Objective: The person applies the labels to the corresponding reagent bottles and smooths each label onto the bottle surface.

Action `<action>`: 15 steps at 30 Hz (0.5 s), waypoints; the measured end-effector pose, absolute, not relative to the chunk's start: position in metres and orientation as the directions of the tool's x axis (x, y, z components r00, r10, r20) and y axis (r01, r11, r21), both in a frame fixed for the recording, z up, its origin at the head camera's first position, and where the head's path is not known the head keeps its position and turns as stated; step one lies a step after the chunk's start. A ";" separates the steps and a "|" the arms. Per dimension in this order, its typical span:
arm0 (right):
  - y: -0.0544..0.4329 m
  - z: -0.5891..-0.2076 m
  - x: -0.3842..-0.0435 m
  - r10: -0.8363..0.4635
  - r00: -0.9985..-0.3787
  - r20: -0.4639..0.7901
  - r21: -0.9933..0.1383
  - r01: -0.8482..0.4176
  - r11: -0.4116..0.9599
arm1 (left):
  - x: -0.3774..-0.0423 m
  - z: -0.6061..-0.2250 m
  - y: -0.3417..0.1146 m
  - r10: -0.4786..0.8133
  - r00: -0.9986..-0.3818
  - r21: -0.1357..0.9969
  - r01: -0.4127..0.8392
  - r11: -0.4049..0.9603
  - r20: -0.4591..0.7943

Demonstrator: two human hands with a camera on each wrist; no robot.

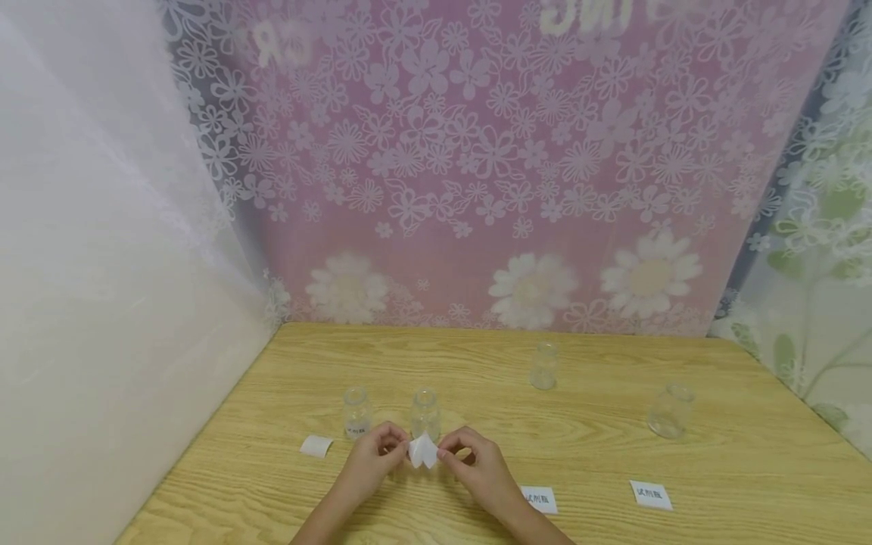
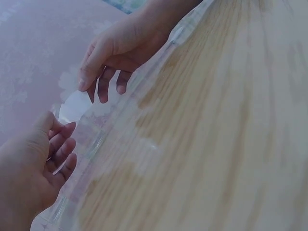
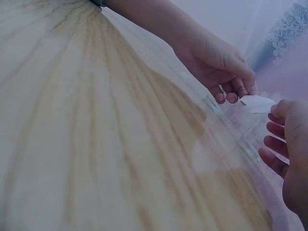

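Both hands pinch a small white paper label by its opposite sides, bending it with a crease down the middle. My left hand has it between thumb and forefinger, the other fingers curled loosely below. On the other edge, my right hand grips in the same way; the left wrist view shows the white paper stretched between the fingertips. Just behind the label stands a clear glass bottle, partly hidden by it. To its left is another glass bottle bearing a label with dark characters.
A white slip lies left of the left hand. Two printed labels lie on the right, one partly behind the right forearm. Farther back stand a clear bottle and a glass jar. A floral curtain borders the wooden table.
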State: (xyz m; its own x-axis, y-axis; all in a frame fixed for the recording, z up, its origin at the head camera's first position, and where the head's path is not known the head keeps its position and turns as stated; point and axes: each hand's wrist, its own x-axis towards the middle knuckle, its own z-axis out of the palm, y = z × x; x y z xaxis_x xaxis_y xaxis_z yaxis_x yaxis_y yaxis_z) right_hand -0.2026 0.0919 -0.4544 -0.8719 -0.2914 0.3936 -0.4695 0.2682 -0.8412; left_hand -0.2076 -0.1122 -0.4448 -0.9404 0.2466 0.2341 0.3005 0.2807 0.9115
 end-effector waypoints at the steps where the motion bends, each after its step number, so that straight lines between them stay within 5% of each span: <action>1: 0.092 -0.455 -0.203 -0.293 -0.870 0.397 -0.839 -0.474 0.269 | -0.208 -0.445 -0.112 0.237 -0.942 0.906 0.302 0.295 0.237; 15: 0.092 -0.454 -0.202 -0.159 -0.914 0.373 -0.868 -0.404 0.288 | -0.212 -0.451 -0.117 0.063 -0.958 0.879 0.282 0.384 0.279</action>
State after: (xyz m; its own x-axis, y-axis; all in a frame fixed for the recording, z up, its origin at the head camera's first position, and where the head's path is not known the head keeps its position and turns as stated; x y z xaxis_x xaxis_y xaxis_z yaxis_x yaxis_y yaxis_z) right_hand -0.2024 0.0922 -0.4538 -0.9143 -0.1590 0.3725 -0.4039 0.2884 -0.8682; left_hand -0.2124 -0.1172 -0.4512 -0.9581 0.0633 0.2792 0.2817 0.3843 0.8792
